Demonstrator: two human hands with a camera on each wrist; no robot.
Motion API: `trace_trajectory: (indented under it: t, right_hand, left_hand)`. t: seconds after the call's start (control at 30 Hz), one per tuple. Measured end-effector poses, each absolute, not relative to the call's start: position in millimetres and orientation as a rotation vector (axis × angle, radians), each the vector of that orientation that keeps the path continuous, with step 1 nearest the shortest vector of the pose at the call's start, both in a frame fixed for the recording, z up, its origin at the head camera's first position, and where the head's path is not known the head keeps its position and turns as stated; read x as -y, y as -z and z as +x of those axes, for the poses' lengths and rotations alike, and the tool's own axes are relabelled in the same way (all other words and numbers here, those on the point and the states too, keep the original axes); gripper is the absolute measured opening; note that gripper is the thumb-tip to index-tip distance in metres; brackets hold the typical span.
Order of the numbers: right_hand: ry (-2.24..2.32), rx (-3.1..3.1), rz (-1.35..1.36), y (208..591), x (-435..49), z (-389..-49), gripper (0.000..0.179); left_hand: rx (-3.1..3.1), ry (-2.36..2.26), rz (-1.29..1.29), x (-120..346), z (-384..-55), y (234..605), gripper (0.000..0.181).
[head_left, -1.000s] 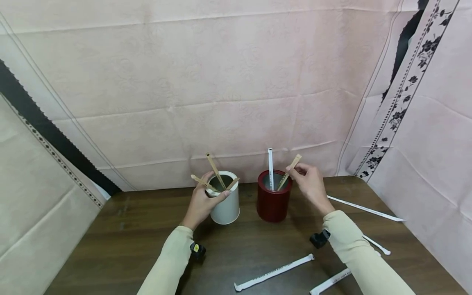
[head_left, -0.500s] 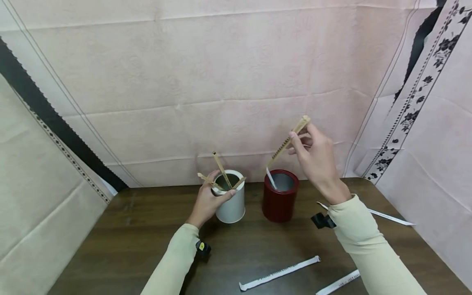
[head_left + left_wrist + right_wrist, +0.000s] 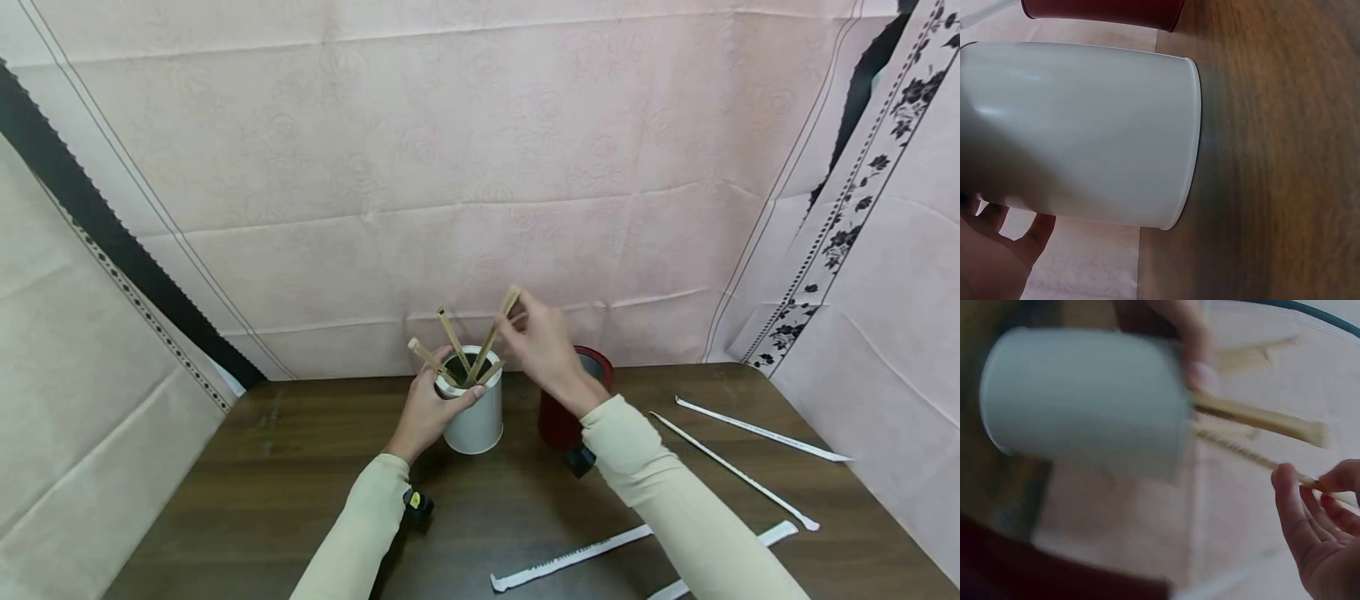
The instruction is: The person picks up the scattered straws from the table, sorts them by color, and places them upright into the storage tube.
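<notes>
My left hand (image 3: pixel 429 412) grips the white can (image 3: pixel 476 425) near its rim, the thumb along the front side. The can stands upright on the table. Between thumb and fingers, my right hand (image 3: pixel 542 343) pinches a slim tan paper-wrapped stick with dark print (image 3: pixel 486 348); its lower end is inside the can's mouth. Several sticks of the same tan kind (image 3: pixel 452 335) lean out over the rim. Just right of it, the red can (image 3: pixel 558 421) is partly covered by my right hand and forearm. A white stick (image 3: pixel 1229 578) juts from the red can, blurred in the right wrist view.
Several long white paper-wrapped sticks (image 3: pixel 570 557) lie on the brown wooden table (image 3: pixel 315 475), in front and at the right, some partly under my right forearm. Pale patterned cloth (image 3: pixel 450 167) hangs close behind the cans and along both sides.
My right hand has lifted the tan stick out of the red can and carried it left into the white can's mouth. The left hand has kept its grip on the white can.
</notes>
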State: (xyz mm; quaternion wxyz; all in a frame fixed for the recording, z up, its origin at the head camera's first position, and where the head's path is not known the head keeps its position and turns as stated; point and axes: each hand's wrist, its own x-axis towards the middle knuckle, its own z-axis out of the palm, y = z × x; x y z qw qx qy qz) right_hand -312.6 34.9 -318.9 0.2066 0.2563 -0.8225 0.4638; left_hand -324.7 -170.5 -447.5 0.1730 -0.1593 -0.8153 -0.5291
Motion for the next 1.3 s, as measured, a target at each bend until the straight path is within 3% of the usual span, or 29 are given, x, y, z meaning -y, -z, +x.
trace_trajectory:
  t: [0.37, 0.63, 0.77, 1.1, 1.3]
  right_hand:
    - [-1.188, 2.738, 0.678, 350.2, -33.1, -321.3, 0.01]
    - [-1.222, 2.721, 0.673, 306.7, -85.3, -288.5, 0.023]
    - [-1.167, 2.654, 0.722, 297.5, -119.8, -289.0, 0.026]
    - [-1.105, 2.763, 0.614, 387.1, -161.2, -322.9, 0.088]
    - [-1.211, 2.73, 0.542, 406.0, -163.6, -315.8, 0.095]
  left_hand:
    - [2.343, 1.51, -0.443, 157.5, -327.4, 447.8, 0.084]
    - [2.36, 1.516, -0.44, 155.7, -328.1, 446.3, 0.089]
    - [2.382, 1.503, -0.421, 165.4, -325.8, 442.9, 0.087]
    - [2.443, 1.425, -0.371, 197.0, -321.5, 434.8, 0.089]
    - [2.301, 1.277, -0.367, 202.1, -305.6, 417.2, 0.091]
